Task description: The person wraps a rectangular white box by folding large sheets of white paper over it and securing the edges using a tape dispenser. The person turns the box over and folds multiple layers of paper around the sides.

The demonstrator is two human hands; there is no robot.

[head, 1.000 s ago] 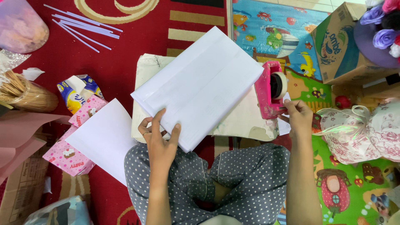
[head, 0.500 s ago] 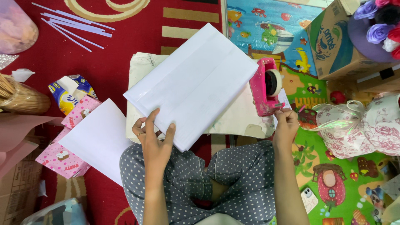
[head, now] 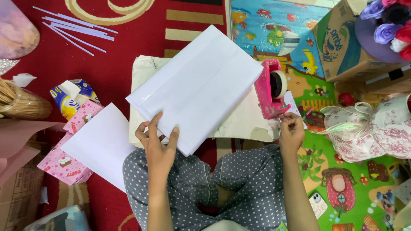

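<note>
- The left hand lies fingers spread on the near edge of a white wrapped box, thumb tucked beneath, pinning it on a cream low table over the lap.
- The right hand is pinched shut at the front of the pink tape dispenser; it seems to grip the tape's free end, though the strip is too thin to make out.
- The dispenser holds one pale tape roll and stands on the table's right edge, just beside the box.
- A brown cardboard carton sits top right, with a purple hat-shaped holder of fabric roses against it.
- A woven basket at the left edge holds thin wooden sticks.
- A pink gift-wrapped package with cake prints lies lower left, partly under a white paper sheet.
- Above it sits a blue-and-yellow tissue pack, opened at the top.
- A floral fabric bundle with a sheer ribbon rests on the right.
</note>
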